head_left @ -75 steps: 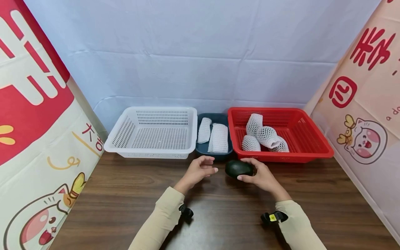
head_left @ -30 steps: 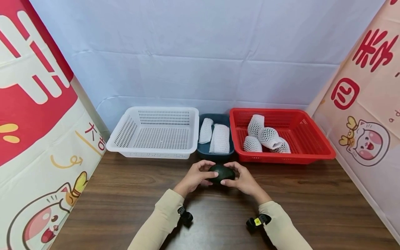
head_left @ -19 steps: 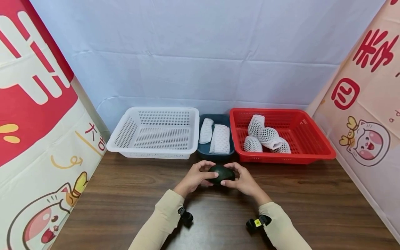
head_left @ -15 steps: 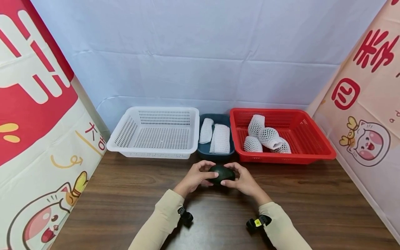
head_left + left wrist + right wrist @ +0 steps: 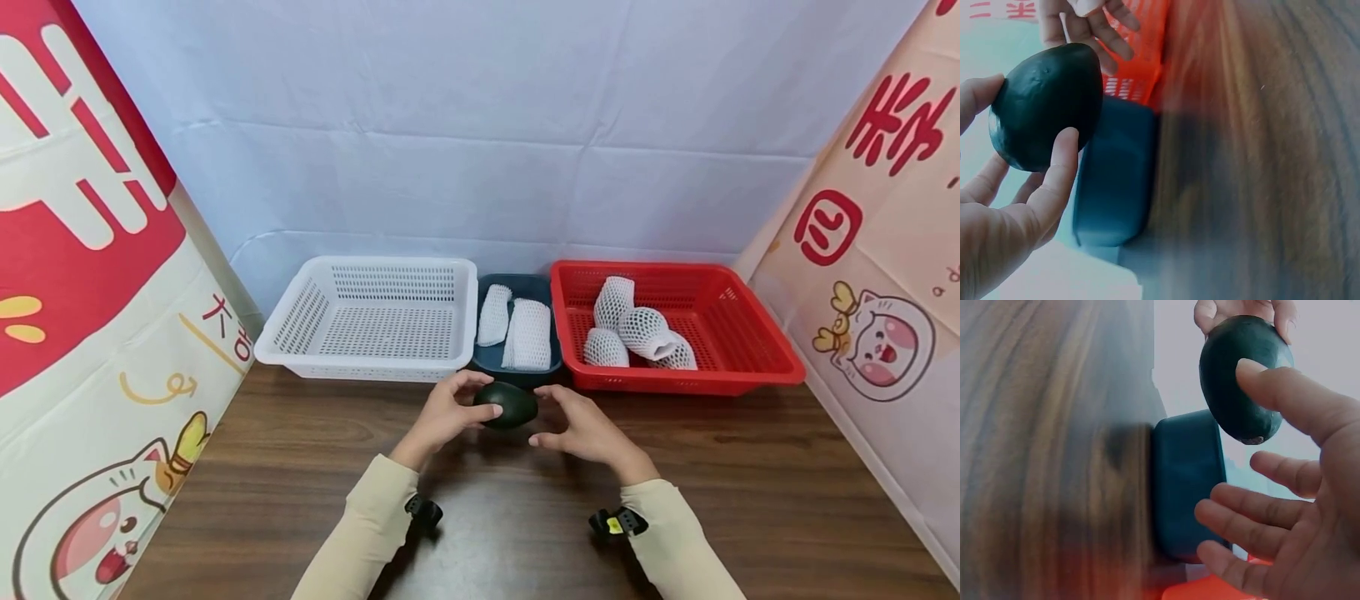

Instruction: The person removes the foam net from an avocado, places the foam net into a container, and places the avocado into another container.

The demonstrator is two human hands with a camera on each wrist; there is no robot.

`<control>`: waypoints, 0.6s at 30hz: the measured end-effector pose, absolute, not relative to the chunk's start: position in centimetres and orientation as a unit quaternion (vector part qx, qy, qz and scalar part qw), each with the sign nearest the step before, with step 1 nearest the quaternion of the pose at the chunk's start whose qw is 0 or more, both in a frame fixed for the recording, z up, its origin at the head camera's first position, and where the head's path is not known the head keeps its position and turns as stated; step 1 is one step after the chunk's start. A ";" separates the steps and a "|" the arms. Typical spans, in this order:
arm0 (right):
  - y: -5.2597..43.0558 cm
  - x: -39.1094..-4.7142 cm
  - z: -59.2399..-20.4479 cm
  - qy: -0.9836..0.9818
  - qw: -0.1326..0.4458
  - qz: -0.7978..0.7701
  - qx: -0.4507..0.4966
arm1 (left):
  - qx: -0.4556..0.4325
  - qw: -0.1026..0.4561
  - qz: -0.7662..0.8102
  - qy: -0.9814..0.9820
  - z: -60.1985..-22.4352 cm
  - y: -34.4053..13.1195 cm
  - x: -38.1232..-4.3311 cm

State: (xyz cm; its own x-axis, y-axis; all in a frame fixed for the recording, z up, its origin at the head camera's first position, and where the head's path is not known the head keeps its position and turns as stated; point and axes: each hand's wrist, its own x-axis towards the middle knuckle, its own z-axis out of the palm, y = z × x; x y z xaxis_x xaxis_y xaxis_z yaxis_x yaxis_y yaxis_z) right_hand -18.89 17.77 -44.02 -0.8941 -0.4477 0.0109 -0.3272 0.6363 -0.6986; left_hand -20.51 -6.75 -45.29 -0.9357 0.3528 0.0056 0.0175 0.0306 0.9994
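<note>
A dark green avocado (image 5: 508,406) is held above the tabletop, in front of the small blue bin (image 5: 517,377). My left hand (image 5: 444,414) grips its left end between thumb and fingers; in the left wrist view the avocado (image 5: 1047,106) fills the grasp. Just to the right, my right hand (image 5: 588,427) is spread with parted fingers and holds nothing. In the right wrist view, the right thumb (image 5: 1291,394) overlaps the avocado in the picture, while the head view shows a gap. White foam net sleeves (image 5: 527,335) lie flat in the blue bin.
A white perforated basket (image 5: 386,367) stands to the left of the blue bin, with nothing visible inside. At its right is a red basket (image 5: 738,333) holding several net-wrapped pieces (image 5: 643,331). Behind them hangs a pale cloth (image 5: 480,167); the tabletop (image 5: 510,517) is brown wood.
First the right hand alone held the avocado, then both hands held it in front of the blue bin. Now the left hand has drawn it leftward and the right hand has let go.
</note>
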 end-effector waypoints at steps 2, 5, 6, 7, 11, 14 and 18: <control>17.5 -19.0 -43.8 0.912 0.075 -0.341 -0.218 | 0.131 0.112 0.674 0.718 -45.0 -7.1 -20.4; 17.0 -19.1 -43.3 0.925 0.061 -0.302 -0.224 | 0.139 0.076 0.639 0.752 -44.6 -7.6 -20.4; 16.9 -19.2 -43.1 0.928 0.061 -0.294 -0.223 | 0.142 0.061 0.626 0.764 -44.5 -7.7 -20.4; 16.8 -19.2 -43.0 0.930 0.061 -0.285 -0.225 | 0.145 0.046 0.613 0.775 -44.3 -7.9 -20.4; 16.5 -19.4 -42.1 0.934 0.082 -0.265 -0.226 | 0.149 0.005 0.596 0.789 -43.8 -8.5 -20.5; 16.4 -19.5 -41.5 0.937 0.094 -0.248 -0.229 | 0.147 -0.002 0.609 0.779 -43.4 -8.8 -20.5; 16.1 -19.7 -40.9 0.938 0.091 -0.233 -0.240 | 0.129 0.013 0.637 0.760 -42.8 -9.4 -20.3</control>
